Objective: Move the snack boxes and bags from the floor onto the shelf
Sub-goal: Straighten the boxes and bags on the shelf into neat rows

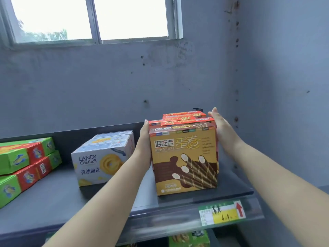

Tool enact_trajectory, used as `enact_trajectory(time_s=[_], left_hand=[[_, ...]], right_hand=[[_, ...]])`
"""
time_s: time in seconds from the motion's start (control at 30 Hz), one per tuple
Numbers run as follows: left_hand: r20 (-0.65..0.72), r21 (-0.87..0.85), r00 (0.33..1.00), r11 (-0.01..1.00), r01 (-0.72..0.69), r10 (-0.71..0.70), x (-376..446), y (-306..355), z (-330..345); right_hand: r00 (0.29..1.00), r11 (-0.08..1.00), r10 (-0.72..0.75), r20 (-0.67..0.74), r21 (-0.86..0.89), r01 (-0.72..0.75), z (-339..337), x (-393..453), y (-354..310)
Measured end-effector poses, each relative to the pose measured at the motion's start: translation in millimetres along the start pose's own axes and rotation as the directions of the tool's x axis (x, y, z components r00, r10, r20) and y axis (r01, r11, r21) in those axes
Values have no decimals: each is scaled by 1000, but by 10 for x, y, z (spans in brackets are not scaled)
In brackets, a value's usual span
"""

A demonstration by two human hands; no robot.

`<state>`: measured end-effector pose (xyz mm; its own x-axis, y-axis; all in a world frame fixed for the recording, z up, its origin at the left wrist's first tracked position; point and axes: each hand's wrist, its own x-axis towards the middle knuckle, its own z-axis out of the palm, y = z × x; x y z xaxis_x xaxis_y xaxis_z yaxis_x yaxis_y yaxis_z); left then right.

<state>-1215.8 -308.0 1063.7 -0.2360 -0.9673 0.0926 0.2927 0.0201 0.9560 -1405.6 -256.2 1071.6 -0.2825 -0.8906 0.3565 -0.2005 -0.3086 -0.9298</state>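
A row of brown and gold egg-roll snack boxes (184, 157) stands upright on the dark shelf (71, 198), toward its right end. My left hand (145, 147) lies flat against the left side of the row, fingers straight. On the other side, my right hand (220, 127) presses with straight fingers against the row's right side. Behind the front box, red-topped boxes (185, 118) of the same row reach back to the shelf's rear rail.
White butter-cookie boxes (103, 157) stand left of my left arm. Green and red boxes (23, 164) are stacked at the shelf's far left. A price tag (222, 213) hangs on the front rail. A grey wall and a window lie behind. More goods show on the shelf below.
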Motion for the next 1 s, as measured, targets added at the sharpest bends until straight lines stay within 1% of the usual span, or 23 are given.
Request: enact_trajectory(time_s=[0.1,0.17,0.3,0.4,0.5,0.57,0.63,0.7,0.73,0.77,0.8,0.93,1.0], left_hand=[[-17,-23,1000,1000,-2,1,1,-50,93],[0,-26,1000,999,22,-22,32,-86,147],[31,-29,999,999,37,-36,47,-142,324],[18,-32,999,999,34,-33,80,-156,382],[-1,21,1000,1000,-6,6,63,-128,378],[-37,148,995,985,-91,97,4,-85,379],[-32,256,986,955,-152,166,-66,-31,397],[2,350,974,912,-214,228,-78,-7,423],[10,371,966,897,-242,257,-78,-2,438],[7,367,961,894,-258,275,-77,1,453],[-3,346,961,902,-258,276,-88,4,472],[-36,257,973,943,-211,227,-91,10,523],[-40,252,974,945,-207,224,-76,10,522]], right_hand=[[993,991,25,117,126,-40,-44,39,31],[984,978,37,173,198,-72,-92,68,41],[971,956,63,231,265,-125,-227,145,78],[960,964,75,268,227,-139,-278,175,69],[969,978,60,240,182,-105,-327,160,64],[975,986,-16,223,165,-22,-359,132,62],[970,988,-117,215,120,93,-343,93,1],[963,980,-186,196,-37,197,-316,72,-72],[959,964,-205,195,-130,232,-314,76,-86],[959,951,-201,199,-193,240,-311,79,-97],[962,949,-188,199,-217,231,-307,85,-96],[967,953,-198,158,-198,228,-281,117,-60],[969,949,-209,132,-213,233,-263,129,-45]])
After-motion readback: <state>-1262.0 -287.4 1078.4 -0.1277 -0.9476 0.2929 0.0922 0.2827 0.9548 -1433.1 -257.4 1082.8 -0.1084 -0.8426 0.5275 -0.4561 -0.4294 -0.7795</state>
